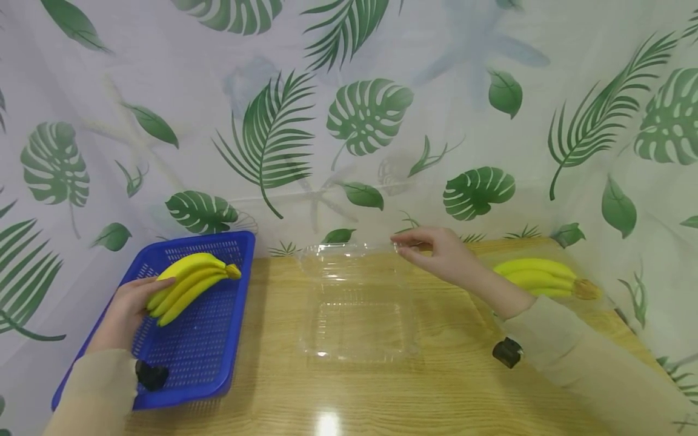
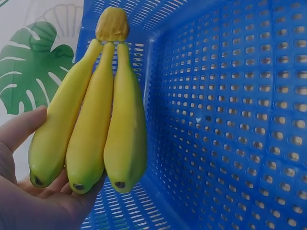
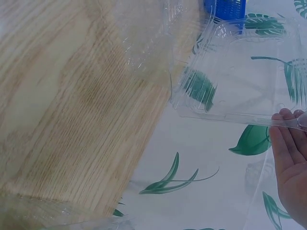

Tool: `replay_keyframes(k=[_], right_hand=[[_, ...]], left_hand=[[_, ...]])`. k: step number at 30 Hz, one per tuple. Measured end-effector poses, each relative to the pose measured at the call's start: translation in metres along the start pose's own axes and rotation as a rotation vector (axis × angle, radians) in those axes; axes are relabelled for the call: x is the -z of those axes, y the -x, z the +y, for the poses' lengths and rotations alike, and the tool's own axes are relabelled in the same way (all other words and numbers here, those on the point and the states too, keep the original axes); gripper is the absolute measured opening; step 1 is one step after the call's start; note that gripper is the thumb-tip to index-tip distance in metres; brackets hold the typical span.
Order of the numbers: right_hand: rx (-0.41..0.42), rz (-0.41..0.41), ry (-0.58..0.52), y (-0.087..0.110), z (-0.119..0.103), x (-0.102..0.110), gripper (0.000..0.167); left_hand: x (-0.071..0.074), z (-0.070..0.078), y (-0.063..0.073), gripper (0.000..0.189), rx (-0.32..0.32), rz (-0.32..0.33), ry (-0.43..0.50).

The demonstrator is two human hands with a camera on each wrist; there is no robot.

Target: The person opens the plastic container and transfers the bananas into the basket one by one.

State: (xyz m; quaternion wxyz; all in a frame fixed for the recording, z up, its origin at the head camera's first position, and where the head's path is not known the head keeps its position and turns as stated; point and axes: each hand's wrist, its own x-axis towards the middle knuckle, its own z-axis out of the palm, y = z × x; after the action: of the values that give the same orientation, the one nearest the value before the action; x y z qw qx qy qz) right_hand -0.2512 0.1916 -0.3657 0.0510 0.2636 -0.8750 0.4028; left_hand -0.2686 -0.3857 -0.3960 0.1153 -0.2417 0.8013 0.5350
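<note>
A bunch of yellow bananas (image 1: 191,281) with a brown stem end and greenish tips is at the blue plastic basket (image 1: 231,357) on the left. My left hand (image 1: 124,309) grips it from the left side; the left wrist view shows the thumb on one side of the bananas (image 2: 91,124) and fingers beneath. At the middle of the table stands a clear plastic clamshell box (image 1: 357,327) with its lid raised at the back. The lid's edge is pinched by my right hand (image 1: 436,251); in the right wrist view, the fingers are at the rim of the transparent lid (image 3: 235,117).
On the right, behind my right forearm, more bananas (image 1: 537,275) lie, apparently in another clear box. A white leaf-printed sheet (image 1: 376,200) hangs behind the wooden table (image 1: 272,393). Small black devices are worn at both wrists.
</note>
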Motion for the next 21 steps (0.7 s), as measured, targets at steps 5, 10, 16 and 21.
replay_keyframes(k=[5,10,16,21], right_hand=[[-0.001,-0.003,0.000,0.0008,-0.0006,0.0000,0.031],[-0.009,-0.001,0.001,0.0009,-0.0003,-0.0001,0.031],[-0.022,-0.003,-0.014,0.0002,0.0004,-0.0001,0.031],[-0.027,-0.007,-0.014,0.0013,-0.0005,0.0003,0.032]], left_hand=[[-0.0037,-0.0019,-0.0049,0.083,0.004,-0.013,-0.046],[-0.0030,-0.0023,-0.0067,0.085,0.012,-0.021,-0.056],[-0.0033,-0.0021,-0.0065,0.088,0.014,-0.047,-0.075],[-0.0032,-0.0028,-0.0072,0.086,0.015,-0.066,-0.068]])
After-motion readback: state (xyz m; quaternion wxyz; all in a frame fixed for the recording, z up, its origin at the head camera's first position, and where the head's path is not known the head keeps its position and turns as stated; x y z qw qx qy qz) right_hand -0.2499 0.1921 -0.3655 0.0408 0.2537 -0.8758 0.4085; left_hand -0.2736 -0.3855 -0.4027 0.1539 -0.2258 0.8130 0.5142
